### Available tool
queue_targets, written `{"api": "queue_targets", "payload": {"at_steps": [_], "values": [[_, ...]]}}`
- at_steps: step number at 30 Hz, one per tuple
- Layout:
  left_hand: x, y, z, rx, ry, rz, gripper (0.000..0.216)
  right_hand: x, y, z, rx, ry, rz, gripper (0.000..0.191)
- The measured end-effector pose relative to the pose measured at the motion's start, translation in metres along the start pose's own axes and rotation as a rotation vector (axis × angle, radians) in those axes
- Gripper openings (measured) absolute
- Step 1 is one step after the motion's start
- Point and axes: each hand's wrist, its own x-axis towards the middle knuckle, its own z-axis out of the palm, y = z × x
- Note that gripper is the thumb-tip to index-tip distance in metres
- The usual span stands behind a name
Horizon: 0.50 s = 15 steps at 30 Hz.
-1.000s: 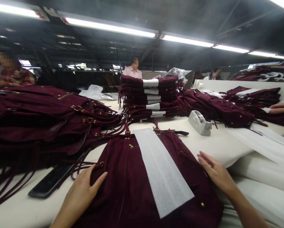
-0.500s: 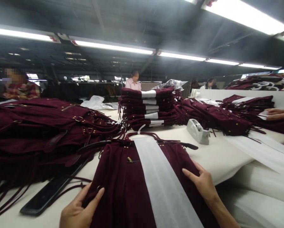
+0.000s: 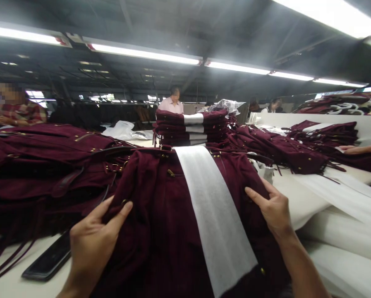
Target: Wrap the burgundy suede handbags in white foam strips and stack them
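Note:
A dark maroon suede bag (image 3: pixel 160 219) with gold studs is raised off the white table (image 3: pixel 300 203) in front of me. A white paper band (image 3: pixel 214 215) runs down its middle. My left hand (image 3: pixel 90 244) grips the bag's left edge, thumb on top and fingers curled under. My right hand (image 3: pixel 274 211) holds the bag's right edge, its fingers wrapped round the fabric.
A large heap of maroon bags (image 3: pixel 49 165) fills the left. A neat stack of banded bags (image 3: pixel 190 126) stands behind. More bags (image 3: pixel 284 153) lie to the right, beside another person's hand (image 3: pixel 353 149). A black flat object (image 3: pixel 47 260) lies at the lower left. White paper strips (image 3: pixel 343 198) lie on the right. People sit at the back.
Both hands closed on the bag's side edges and lifted it up toward me. It now hides the tape dispenser and the lower part of the stack.

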Motion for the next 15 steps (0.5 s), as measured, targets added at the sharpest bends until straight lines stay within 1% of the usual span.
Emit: {"api": "queue_targets", "payload": {"at_steps": [1,2,4,5,7,8,9,11,13,15], "values": [[0.016,0.000,0.011,-0.072,0.004,-0.028,0.048,0.013,0.003,0.009,-0.017,-0.013,-0.023,0.064],[0.032,-0.004,0.023,-0.153,-0.029,-0.054,0.049,0.026,0.010,0.018,-0.043,-0.042,-0.031,0.064],[0.059,-0.025,0.046,-0.269,-0.147,-0.141,0.055,0.046,0.031,0.038,-0.142,-0.143,0.007,0.059],[0.069,-0.040,0.057,-0.229,-0.208,-0.166,0.054,0.052,0.044,0.047,-0.221,-0.200,0.052,0.056],[0.081,-0.071,0.073,-0.015,-0.339,-0.201,0.046,0.055,0.072,0.059,-0.371,-0.317,0.150,0.045],[0.083,-0.085,0.078,0.080,-0.379,-0.212,0.041,0.054,0.084,0.062,-0.417,-0.356,0.188,0.041],[0.083,-0.096,0.081,0.152,-0.402,-0.223,0.037,0.052,0.094,0.062,-0.444,-0.381,0.210,0.039],[0.079,-0.111,0.080,0.222,-0.399,-0.235,0.035,0.047,0.108,0.060,-0.478,-0.390,0.195,0.041],[0.072,-0.114,0.072,0.285,-0.381,-0.232,0.040,0.046,0.114,0.056,-0.536,-0.387,0.160,0.046],[0.064,-0.108,0.058,0.343,-0.346,-0.222,0.048,0.048,0.114,0.052,-0.594,-0.387,0.140,0.050]]}}
